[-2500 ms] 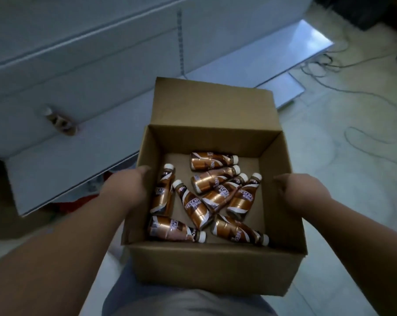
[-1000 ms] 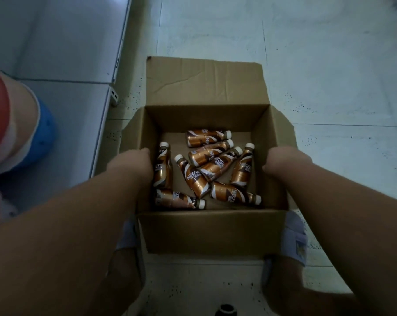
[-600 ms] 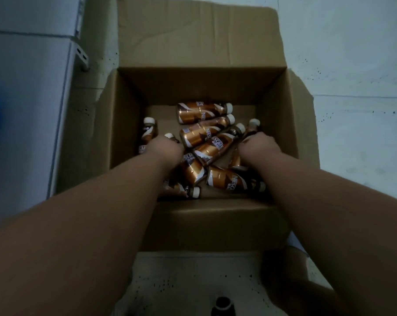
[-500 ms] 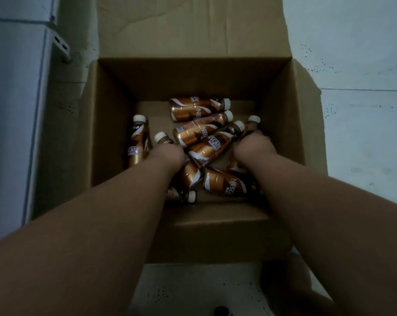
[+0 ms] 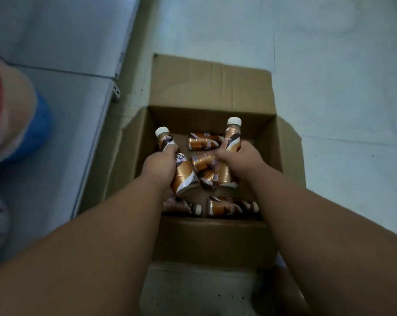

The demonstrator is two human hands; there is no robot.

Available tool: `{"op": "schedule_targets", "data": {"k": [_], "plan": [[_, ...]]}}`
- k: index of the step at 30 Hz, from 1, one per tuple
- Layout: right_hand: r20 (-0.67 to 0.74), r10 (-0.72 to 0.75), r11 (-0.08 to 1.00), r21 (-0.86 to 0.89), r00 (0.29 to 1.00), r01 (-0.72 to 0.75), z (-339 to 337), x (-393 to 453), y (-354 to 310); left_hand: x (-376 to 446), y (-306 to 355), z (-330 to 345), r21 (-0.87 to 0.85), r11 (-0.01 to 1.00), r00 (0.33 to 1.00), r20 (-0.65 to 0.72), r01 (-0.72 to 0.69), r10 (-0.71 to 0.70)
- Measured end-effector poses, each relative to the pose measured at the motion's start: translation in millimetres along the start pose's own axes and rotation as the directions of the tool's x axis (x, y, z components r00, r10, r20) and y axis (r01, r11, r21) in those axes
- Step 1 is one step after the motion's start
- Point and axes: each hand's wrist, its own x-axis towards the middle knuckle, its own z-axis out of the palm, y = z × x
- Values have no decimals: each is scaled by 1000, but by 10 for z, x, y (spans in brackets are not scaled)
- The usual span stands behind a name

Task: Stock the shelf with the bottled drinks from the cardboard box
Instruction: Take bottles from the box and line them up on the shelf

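An open cardboard box (image 5: 212, 240) sits on the floor below me. Several brown-and-gold coffee bottles with white caps (image 5: 204, 140) lie loose on its bottom. My left hand (image 5: 160, 166) is shut on one bottle (image 5: 183, 176), lifted upright over the box's left side. My right hand (image 5: 240, 159) is shut on another bottle (image 5: 232, 137), held upright over the middle right. Two more bottles (image 5: 229, 208) lie along the box's near wall.
The white shelf base (image 5: 63, 92) runs along the left, with a metal bracket (image 5: 116, 92) at its edge. Blurred red, blue and white items (image 5: 13, 115) sit at the far left. Pale tiled floor (image 5: 341, 87) lies to the right and beyond the box.
Both hands left the box's sides, reached in among the bottles and closed on one each. The two bottles now stand raised above the rest.
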Motion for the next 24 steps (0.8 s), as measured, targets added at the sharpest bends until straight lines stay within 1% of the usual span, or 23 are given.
{"op": "schedule_targets", "data": {"k": [2, 4, 5, 7, 9, 12, 13, 14, 16, 18, 20, 22, 24], "plan": [[99, -112, 992, 76, 989, 104, 32, -435, -432, -436, 298, -313, -95, 989, 992, 39, -117, 122], [169, -218, 960, 216, 961, 179, 149, -915, -837, -903, 547, -718, -193, 957, 971, 66, -215, 231], [198, -273, 933, 294, 942, 208, 237, -1163, -1015, -1123, 639, -942, -255, 931, 950, 101, -262, 295], [223, -384, 880, 383, 896, 282, 468, -1656, -1336, -1582, 771, -1396, -363, 867, 900, 137, -342, 413], [210, -480, 835, 406, 852, 370, 757, -2158, -1607, -2004, 829, -1881, -381, 812, 855, 96, -442, 510], [176, -599, 776, 371, 781, 510, 1230, -2908, -1948, -2580, 824, -2606, -304, 757, 806, -67, -578, 589], [177, -642, 749, 354, 746, 560, 1387, -3155, -2048, -2747, 814, -2843, -267, 727, 771, -127, -633, 624], [180, -674, 726, 340, 716, 598, 1540, -3370, -2142, -2904, 800, -3081, -205, 692, 721, -176, -692, 670], [182, -714, 695, 294, 676, 656, 1832, -3733, -2315, -3164, 757, -3524, -35, 629, 614, -266, -776, 743], [210, -749, 662, 233, 628, 712, 2105, -4036, -2469, -3372, 681, -3908, 91, 590, 517, -390, -802, 762], [242, -782, 620, 200, 575, 759, 2351, -4253, -2577, -3482, 616, -4217, 174, 582, 437, -503, -794, 746], [292, -810, 569, 188, 508, 801, 2585, -4385, -2630, -3531, 574, -4451, 233, 606, 404, -561, -761, 723], [360, -828, 515, 189, 429, 836, 2808, -4442, -2654, -3521, 553, -4608, 242, 611, 381, -597, -754, 706]]}}
